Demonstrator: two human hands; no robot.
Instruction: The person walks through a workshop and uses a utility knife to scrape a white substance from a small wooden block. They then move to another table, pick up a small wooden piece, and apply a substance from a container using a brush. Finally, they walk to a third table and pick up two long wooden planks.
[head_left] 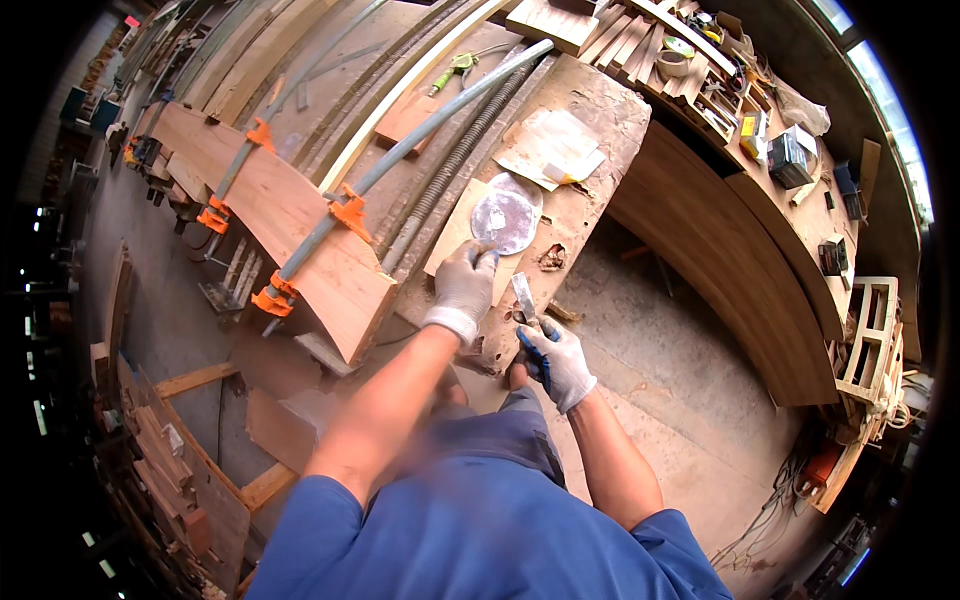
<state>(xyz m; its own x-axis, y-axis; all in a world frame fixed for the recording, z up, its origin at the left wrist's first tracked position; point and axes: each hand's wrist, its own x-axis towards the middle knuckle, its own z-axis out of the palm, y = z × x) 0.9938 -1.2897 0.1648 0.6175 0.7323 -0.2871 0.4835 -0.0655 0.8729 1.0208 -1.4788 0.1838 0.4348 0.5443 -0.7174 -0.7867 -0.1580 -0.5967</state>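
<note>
Right now both hands wear light work gloves and sit close together at the near end of a rough, worn wooden bench (590, 110). L hand (464, 285) lies palm down w/ fingers curled, fingertips touching the lower edge of a round sanding disc (506, 217); can't tell if it's pinching the disc or just pressing it. Disc is greyish-white, lying flat on a tan sheet of board (452, 235) on the bench top. R hand (555, 357) is closed round a flat metal scraper (524, 297), blade pointing up and away, tip just beside the L wrist, over the bench edge. Near the disc's right side sits a small brown chip of wood (551, 258). Further up the bench lie some pale paper sheets (553, 147). To the left, a curved wood panel (285, 215) is gripped by 2 long grey bar clamps (400, 155) w/ orange jaws. A 2nd curved dark panel (735, 270) stands at right, below a cluttered shelf (770, 140). Person's blue shirt fills the lower frame.
</note>
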